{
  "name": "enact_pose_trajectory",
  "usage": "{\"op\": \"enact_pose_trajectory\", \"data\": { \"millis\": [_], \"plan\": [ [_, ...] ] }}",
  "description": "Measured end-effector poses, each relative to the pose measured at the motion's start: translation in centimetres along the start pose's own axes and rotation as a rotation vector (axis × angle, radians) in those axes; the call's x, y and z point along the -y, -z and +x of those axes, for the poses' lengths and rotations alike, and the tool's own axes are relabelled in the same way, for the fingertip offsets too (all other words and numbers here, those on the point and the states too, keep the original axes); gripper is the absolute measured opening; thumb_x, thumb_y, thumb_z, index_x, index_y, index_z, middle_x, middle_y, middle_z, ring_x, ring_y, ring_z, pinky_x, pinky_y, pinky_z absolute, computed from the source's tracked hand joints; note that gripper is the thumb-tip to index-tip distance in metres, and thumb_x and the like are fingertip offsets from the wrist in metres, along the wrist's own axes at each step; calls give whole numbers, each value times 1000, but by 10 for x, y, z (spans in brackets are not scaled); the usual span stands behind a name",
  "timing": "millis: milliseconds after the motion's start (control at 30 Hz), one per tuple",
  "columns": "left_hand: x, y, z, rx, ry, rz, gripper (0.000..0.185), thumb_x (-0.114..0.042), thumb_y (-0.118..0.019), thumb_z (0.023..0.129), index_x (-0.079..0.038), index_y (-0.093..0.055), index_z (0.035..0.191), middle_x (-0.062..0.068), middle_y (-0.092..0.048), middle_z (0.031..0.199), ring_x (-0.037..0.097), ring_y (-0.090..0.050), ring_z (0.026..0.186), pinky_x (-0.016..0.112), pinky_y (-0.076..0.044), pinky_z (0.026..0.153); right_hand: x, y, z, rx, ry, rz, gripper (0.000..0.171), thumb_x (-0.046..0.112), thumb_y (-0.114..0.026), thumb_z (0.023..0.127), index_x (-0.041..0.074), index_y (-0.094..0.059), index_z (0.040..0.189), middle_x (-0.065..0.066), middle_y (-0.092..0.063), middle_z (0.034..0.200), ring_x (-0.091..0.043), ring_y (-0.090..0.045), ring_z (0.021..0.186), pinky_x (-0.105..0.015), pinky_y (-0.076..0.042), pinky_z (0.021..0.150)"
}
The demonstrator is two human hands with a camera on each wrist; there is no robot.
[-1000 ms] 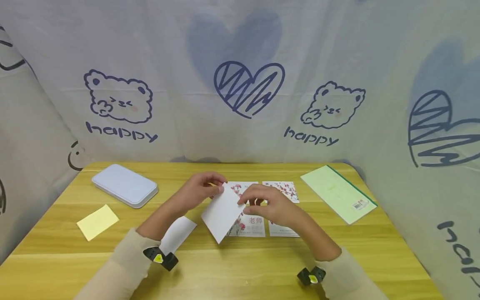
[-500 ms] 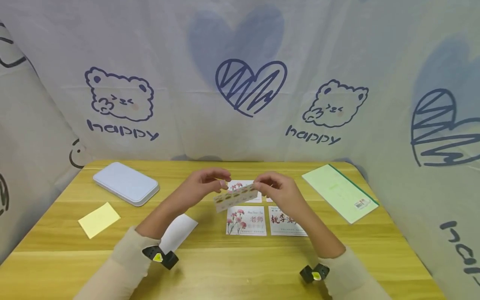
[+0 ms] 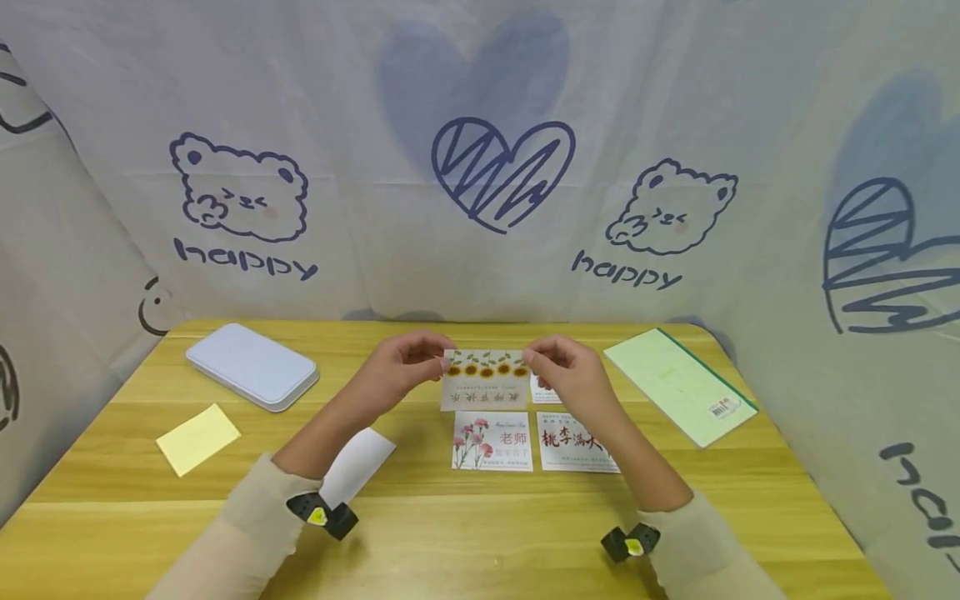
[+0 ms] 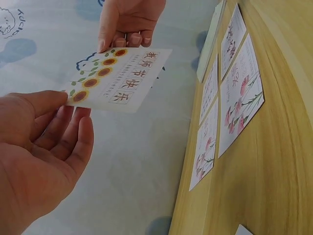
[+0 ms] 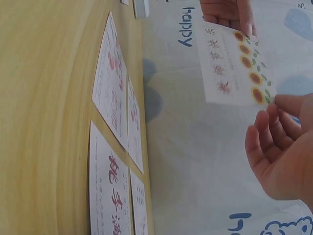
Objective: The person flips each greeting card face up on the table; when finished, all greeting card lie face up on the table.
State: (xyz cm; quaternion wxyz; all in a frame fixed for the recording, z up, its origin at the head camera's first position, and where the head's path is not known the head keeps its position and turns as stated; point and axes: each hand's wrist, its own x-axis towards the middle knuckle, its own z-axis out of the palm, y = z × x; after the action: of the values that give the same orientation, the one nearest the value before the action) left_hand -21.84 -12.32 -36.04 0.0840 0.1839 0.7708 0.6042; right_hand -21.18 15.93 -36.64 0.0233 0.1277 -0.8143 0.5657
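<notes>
A greeting card with a row of sunflowers [image 3: 487, 382] is held up between both hands, its picture upside down in the head view. My left hand [image 3: 405, 367] pinches its left edge between thumb and fingers. On the opposite edge, my right hand [image 3: 570, 375] pinches a corner beside the flowers. Below lie several cards in two rows. The front row has a carnation card [image 3: 492, 442] and a red-lettered card [image 3: 573, 442], the latter partly covered by my right forearm. Another flower card [image 4: 205, 152] of the back row shows in the left wrist view; the raised card hides it from the head camera.
At the back left lies a pale blue case [image 3: 251, 367], with a yellow paper pad [image 3: 198, 439] in front of it. A white sheet [image 3: 360, 467] is half under my left forearm. A light green booklet [image 3: 678, 387] lies at the right. A printed curtain [image 3: 360, 167] hangs behind the wooden table [image 3: 450, 542].
The card showed its blank white back, then was turned over to its sunflower side. My left hand released it midway and now pinches it again; it is level between both hands.
</notes>
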Motion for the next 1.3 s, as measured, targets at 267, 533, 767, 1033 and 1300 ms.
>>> {"op": "enact_pose_trajectory", "data": {
  "millis": [267,533,767,1033,1300],
  "plan": [
    [0,-7,1,-9,-38,35,33,-12,-65,98,-9,-64,130,11,-69,110,20,-65,96,29,-54,85,3,-7,-4,154,156,-242,24,28,-66,98,16,-68,119,2,-68,103,-15,-62,93,-33,-55,82],
    [-6,-27,-2,91,-78,124,47,-7,-67,95,-12,-54,140,8,-73,102,17,-69,89,31,-56,80,10,-25,-12,293,235,-245,33,19,-64,100,15,-63,132,2,-70,97,-13,-65,90,-32,-56,82],
    [-2,-29,-2,107,-71,134,40,-11,-68,96,-11,-58,135,5,-72,102,17,-68,90,29,-55,80,8,-26,-14,258,186,-194,26,21,-65,99,17,-66,125,0,-72,97,-14,-67,85,-31,-57,78],
    [-2,-12,-3,27,-21,85,28,-18,-67,98,-11,-63,124,9,-68,109,20,-66,95,34,-54,85,2,-15,-7,94,65,65,27,12,-67,97,8,-61,122,-12,-69,100,-22,-67,81,-33,-59,75],
    [-3,-7,0,-46,5,46,27,-16,-66,97,-3,-64,121,12,-67,108,20,-63,95,34,-53,88,1,-15,-4,88,45,198,27,9,-65,97,0,-56,121,-18,-67,99,-23,-68,78,-36,-60,76]
  ]
}}
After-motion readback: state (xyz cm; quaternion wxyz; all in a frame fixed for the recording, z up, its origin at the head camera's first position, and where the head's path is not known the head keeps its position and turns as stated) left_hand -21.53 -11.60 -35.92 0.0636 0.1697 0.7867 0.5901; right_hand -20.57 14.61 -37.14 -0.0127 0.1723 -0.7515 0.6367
